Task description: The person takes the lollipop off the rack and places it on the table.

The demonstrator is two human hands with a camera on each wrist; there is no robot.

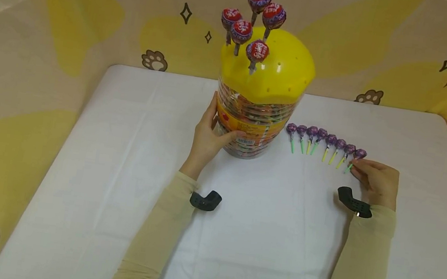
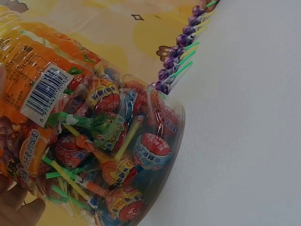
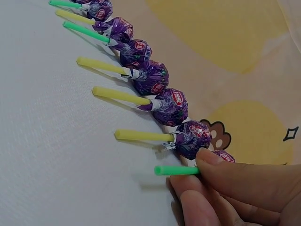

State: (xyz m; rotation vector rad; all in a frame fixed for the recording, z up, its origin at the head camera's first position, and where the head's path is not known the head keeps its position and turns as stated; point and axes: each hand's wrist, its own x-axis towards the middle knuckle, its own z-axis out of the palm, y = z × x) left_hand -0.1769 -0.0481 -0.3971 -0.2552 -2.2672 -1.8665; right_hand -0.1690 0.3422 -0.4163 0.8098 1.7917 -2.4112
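Note:
My left hand grips the clear candy jar from its left side, thumb across the front label and fingers round the far side. In the left wrist view, the jar is full of wrapped lollipops. Its yellow lid bears several red-and-purple lollipops standing upright on their sticks. My right hand pinches a purple lollipop by its green stick, at the right end of a row. Part of its wrapped head is hidden behind the thumb in the right wrist view.
A row of several purple lollipops with green and yellow sticks lies right of the jar. White cloth covers the table. Behind it hangs a patterned yellow-and-beige backdrop. Each wrist carries a black mount.

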